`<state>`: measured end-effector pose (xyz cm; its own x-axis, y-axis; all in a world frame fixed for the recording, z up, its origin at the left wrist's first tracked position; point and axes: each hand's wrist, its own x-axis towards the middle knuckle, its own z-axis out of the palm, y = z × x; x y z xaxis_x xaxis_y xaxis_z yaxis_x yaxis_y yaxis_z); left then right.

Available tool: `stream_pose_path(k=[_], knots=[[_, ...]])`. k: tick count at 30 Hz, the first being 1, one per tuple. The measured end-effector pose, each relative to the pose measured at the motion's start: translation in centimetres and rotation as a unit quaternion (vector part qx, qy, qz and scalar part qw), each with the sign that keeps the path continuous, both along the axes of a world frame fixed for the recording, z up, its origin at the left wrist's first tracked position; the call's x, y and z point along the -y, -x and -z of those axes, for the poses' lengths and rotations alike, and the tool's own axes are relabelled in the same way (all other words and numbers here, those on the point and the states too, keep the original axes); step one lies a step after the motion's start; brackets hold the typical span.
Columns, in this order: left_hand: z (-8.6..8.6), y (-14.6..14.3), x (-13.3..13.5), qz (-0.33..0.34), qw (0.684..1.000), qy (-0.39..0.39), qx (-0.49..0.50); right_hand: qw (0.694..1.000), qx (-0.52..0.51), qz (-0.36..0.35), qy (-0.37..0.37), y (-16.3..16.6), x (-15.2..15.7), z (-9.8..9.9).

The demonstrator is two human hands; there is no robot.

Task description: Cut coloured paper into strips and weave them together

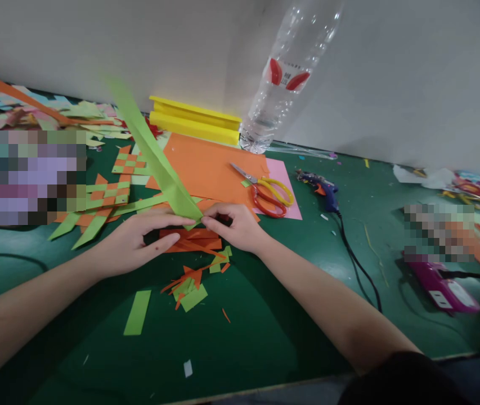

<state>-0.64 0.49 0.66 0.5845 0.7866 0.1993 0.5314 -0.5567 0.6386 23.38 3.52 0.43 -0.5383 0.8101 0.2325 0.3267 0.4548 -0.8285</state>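
A long green paper strip [151, 146] rises from the table up to the left. My left hand [138, 242] and my right hand [235, 225] both pinch its lower end, fingertips meeting at about the middle of the table. Under the hands lie orange paper strips [193, 242]. Just in front of them is a small heap of green and orange paper scraps [191, 287]. A loose green strip [137, 313] lies nearer to me on the green table [265, 337].
Woven green-and-orange paper pieces [104, 197] lie left. An orange sheet [210, 166] with scissors [269, 194], a pink sheet, yellow folded paper [193, 121] and a clear plastic bottle [282, 84] stand behind. A glue gun [324, 191] with a black cord and a purple power strip [442, 287] sit right.
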Motion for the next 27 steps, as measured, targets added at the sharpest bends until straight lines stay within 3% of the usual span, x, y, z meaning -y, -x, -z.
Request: stream_pose_path(k=[16, 27], knots=[[-0.02, 0.03, -0.03, -0.01, 1.0, 0.001, 0.004, 1.0, -0.008, -0.001, 0.006, -0.04, -0.02, 0.3], [0.52, 0.18, -0.01, -0.034, 0.998, -0.039, 0.023, 1.0, -0.008, -0.006, 0.005, 0.0, -0.02, 0.12]])
